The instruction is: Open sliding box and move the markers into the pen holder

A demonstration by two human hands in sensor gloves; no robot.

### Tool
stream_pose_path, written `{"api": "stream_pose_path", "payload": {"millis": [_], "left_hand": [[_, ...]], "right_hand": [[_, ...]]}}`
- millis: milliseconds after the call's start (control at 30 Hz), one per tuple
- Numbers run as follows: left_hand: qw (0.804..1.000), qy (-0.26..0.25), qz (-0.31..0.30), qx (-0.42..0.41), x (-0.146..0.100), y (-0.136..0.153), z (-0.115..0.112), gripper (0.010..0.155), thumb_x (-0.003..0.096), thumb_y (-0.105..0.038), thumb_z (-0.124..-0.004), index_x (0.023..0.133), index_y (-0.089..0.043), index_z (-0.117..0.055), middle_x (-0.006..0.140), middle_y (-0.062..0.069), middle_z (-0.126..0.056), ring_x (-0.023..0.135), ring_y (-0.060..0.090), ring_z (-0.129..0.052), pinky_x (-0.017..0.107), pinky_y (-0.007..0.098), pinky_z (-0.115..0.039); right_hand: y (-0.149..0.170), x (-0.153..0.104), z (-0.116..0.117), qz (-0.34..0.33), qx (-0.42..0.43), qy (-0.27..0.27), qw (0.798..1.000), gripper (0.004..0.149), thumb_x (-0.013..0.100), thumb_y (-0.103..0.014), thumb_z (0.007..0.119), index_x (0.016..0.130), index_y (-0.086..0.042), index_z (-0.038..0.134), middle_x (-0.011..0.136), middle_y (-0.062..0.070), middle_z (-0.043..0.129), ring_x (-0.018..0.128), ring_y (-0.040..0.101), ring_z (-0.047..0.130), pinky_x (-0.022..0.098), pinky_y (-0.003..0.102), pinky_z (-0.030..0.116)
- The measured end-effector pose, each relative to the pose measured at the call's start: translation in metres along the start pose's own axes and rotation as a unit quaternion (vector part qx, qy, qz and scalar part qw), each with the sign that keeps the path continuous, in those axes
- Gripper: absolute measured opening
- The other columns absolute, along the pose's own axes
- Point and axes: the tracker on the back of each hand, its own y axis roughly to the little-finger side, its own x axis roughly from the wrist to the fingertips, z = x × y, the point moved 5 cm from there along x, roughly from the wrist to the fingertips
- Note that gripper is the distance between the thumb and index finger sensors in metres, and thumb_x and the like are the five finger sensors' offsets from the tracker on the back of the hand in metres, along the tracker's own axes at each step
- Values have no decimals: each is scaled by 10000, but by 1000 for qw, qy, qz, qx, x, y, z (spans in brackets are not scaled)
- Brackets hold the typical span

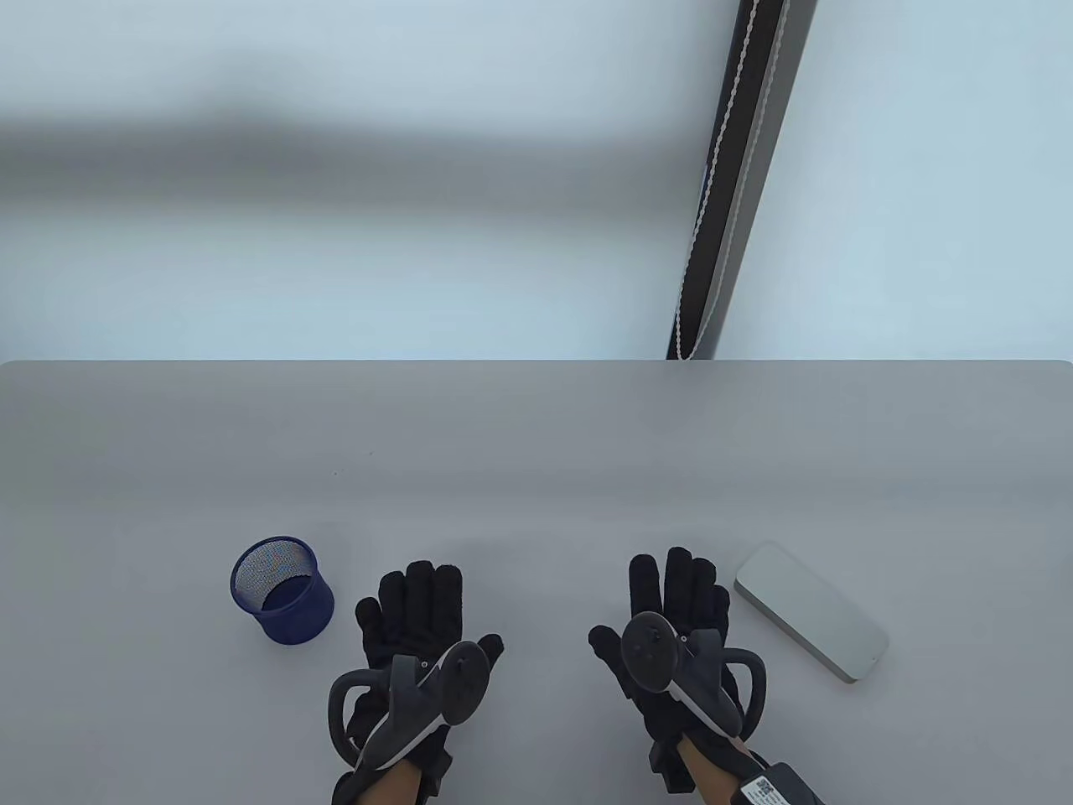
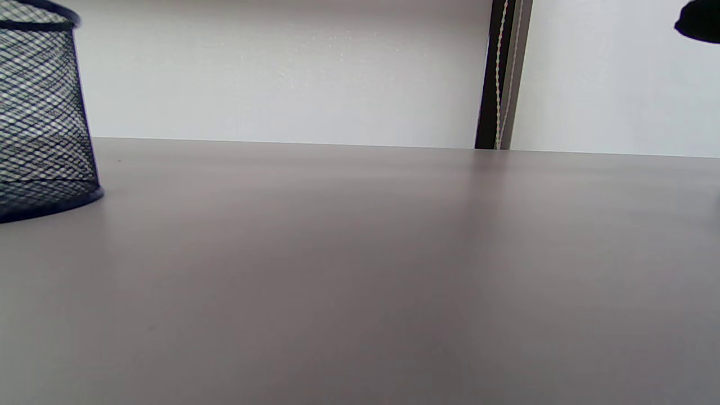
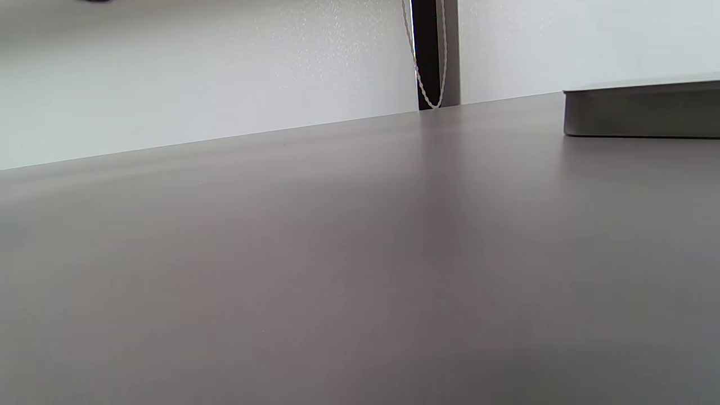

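Flat left hand [image 1: 411, 616] beside blue mesh pen holder [image 1: 282, 601]; flat right hand [image 1: 675, 612] beside smooth grey rounded box [image 1: 811, 610], both empty.

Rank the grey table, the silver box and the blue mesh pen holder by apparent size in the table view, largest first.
1. Grey table
2. Flat silver rectangular box
3. Blue mesh pen holder

Box and holder lie similarly near the camera, so the ranking holds.

Sliding box [image 1: 811, 610] lies closed, contents hidden; pen holder [image 2: 42, 112] cropped.
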Motion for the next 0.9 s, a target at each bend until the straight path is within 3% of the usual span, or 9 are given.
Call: {"api": "stream_pose_path", "payload": {"millis": [367,567,733,900], "left_hand": [[1000,1,-5,8,0,-2,1,881,544,-687,-409,1200,-153,-165,1267,221,-249,1117,518,-322,775,674,-334],[1000,0,-4,2,1,-1,1,883,541,-689,-414,1201,-156,-167,1267,219,-250,1117,517,-321,775,675,-332],[1000,-2,-5,0,1,-1,2,882,541,-689,-416,1200,-159,-168,1267,217,-251,1117,518,-322,774,676,-332],[1000,-5,-6,-3,1,-1,2,882,541,-689,-418,1201,-158,-170,1267,220,-249,1116,519,-321,774,677,-330]], "right_hand": [[1,0,-6,-6,-3,4,1000,905,391,-679,592,1023,-257,100,1040,141,-24,995,393,13,734,596,152],[10,2,-26,-6,-9,19,1000,968,356,-713,622,1018,-277,66,1038,148,-50,992,404,-18,731,610,130],[39,9,-50,15,6,42,999,1001,337,-730,641,1016,-291,50,1055,153,-31,1004,414,-14,726,644,130],[86,15,-59,56,-13,46,997,1022,324,-735,656,1014,-293,44,1053,163,-35,996,430,-22,721,650,124]]}}
